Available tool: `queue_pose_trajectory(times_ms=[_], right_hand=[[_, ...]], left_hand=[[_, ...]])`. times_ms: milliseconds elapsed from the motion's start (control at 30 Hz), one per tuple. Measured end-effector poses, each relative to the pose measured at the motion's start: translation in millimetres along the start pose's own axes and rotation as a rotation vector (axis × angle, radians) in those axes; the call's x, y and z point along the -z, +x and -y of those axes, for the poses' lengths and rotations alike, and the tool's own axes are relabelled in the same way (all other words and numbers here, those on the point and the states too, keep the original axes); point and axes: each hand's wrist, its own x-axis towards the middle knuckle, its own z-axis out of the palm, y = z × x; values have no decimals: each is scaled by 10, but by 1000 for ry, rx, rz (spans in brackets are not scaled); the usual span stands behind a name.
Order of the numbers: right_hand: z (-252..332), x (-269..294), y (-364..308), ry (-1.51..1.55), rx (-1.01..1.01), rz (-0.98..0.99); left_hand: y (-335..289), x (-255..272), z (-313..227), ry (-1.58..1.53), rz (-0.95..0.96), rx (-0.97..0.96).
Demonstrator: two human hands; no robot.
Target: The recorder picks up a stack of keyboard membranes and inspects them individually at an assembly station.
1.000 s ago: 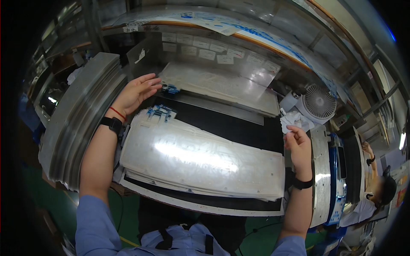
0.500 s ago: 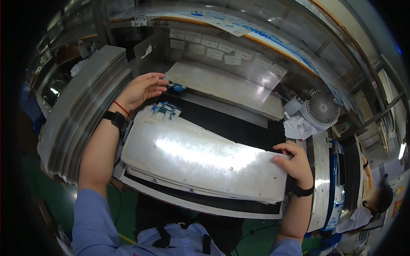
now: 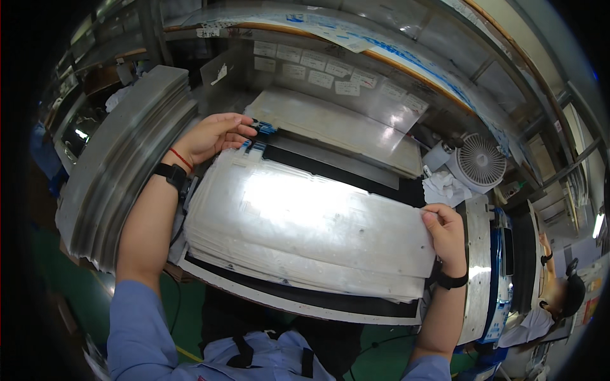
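Spanning both hands — white sheet (image 3: 305,228), fingers (image 3: 435,219) curled over its right edge

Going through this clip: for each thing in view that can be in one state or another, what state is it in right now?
Left hand: resting on the far left corner of the sheet stack, fingers bent.
Right hand: gripping the stack's right edge.
Sheet stack: lying flat on the bench, edges roughly lined up.
Small fan: upright; running or not cannot be told.
Grey panel stack: piled at the left, untouched.
White cloth: crumpled beside the fan.
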Motion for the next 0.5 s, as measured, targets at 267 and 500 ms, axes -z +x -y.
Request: queue_pose_trajectory(times_ms=[267,500], right_hand=[[81,-3,17,-236,55,134],[32,-79,41,-243,259,-29]], left_hand=[[-1,33,32,-16,-21,-48],[11,12,14,-24,-61,-52]])
